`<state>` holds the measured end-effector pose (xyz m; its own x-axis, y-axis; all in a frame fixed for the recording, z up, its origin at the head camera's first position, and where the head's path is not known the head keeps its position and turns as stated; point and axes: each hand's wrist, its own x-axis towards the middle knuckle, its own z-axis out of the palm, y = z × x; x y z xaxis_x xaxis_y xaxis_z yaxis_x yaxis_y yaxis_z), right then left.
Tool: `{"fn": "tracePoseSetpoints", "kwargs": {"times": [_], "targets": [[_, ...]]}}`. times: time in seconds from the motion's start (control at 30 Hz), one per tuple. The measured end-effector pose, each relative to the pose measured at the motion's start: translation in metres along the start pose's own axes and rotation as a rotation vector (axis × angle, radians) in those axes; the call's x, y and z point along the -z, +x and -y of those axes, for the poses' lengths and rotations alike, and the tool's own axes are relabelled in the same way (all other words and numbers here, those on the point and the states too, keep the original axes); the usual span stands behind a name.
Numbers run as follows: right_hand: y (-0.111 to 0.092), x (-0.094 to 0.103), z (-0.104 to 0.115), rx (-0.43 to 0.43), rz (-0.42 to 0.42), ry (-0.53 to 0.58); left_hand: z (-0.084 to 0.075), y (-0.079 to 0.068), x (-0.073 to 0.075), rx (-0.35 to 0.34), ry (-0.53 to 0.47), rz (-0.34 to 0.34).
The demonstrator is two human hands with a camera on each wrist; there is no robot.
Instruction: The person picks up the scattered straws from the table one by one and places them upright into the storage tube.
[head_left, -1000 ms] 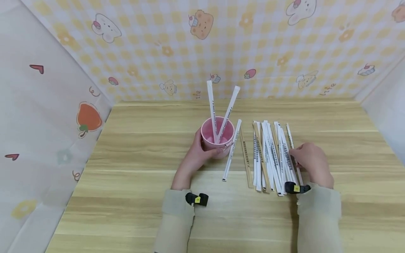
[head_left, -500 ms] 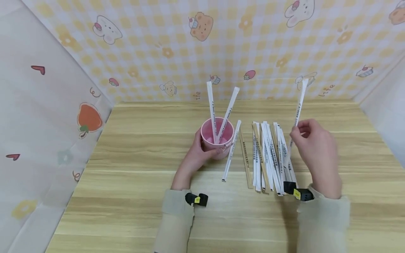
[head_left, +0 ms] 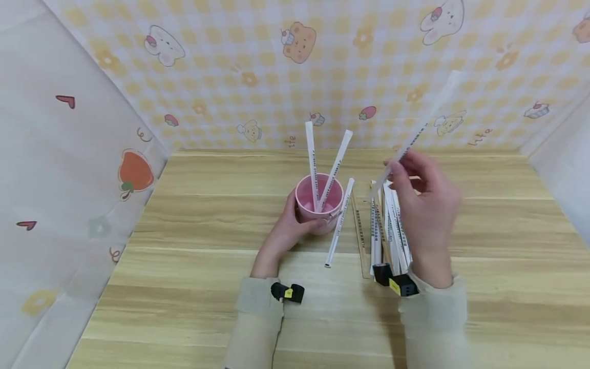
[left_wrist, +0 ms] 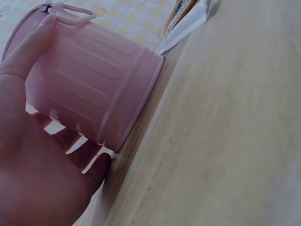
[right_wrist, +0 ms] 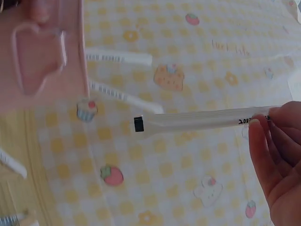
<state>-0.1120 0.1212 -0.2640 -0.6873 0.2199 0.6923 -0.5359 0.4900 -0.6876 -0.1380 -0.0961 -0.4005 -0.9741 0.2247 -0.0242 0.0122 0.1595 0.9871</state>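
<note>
My left hand (head_left: 288,230) holds the pink cup (left_wrist: 94,75), thumb near the small handle and fingers curled round the far side. Two white paper-wrapped straws (head_left: 312,159) lean upright inside it. Between thumb and fingertips, my right hand (head_left: 428,205) pinches another white paper-wrapped straw (head_left: 417,130), raised and tilted above the pile, its upper end blurred. In the right wrist view this straw shows a black mark at its free end, apart from the cup. The pile of wrapped straws (head_left: 389,225), white and brown, lies partly hidden under my right hand and wrist.
One white wrapped straw (head_left: 339,223) lies slanted right beside the cup. A brown wrapped straw (head_left: 359,236) lies between that one and the pile. A patterned cloth backdrop (head_left: 258,51) rises behind the wooden table (head_left: 193,230), and a white side wall (head_left: 60,169) stands at left.
My right hand has lifted a white wrapped straw from the right side of the pile, then moved it up and left towards the cup. The left hand stays on the cup.
</note>
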Motion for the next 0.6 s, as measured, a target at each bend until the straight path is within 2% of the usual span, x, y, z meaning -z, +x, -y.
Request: {"fn": "tracePoseSetpoints", "kwargs": {"times": [0.2, 0.33, 0.47, 0.6], "targets": [[-0.004, -0.023, 0.005, 0.009, 0.033, 0.090, -0.001, -0.002, -0.001, 0.003, 0.003, -0.011], [-0.008, -0.034, -0.001, 0.017, 0.081, 0.065, 0.001, -0.001, -0.001, -0.014, -0.011, -0.008], [-0.011, -0.040, -0.010, -0.018, 0.110, 0.055, 0.003, -0.001, -0.001, -0.034, -0.024, -0.008], [-0.014, -0.047, -0.021, -0.043, 0.156, -0.007, 0.004, -0.001, -0.001, -0.034, -0.013, -0.012]]}}
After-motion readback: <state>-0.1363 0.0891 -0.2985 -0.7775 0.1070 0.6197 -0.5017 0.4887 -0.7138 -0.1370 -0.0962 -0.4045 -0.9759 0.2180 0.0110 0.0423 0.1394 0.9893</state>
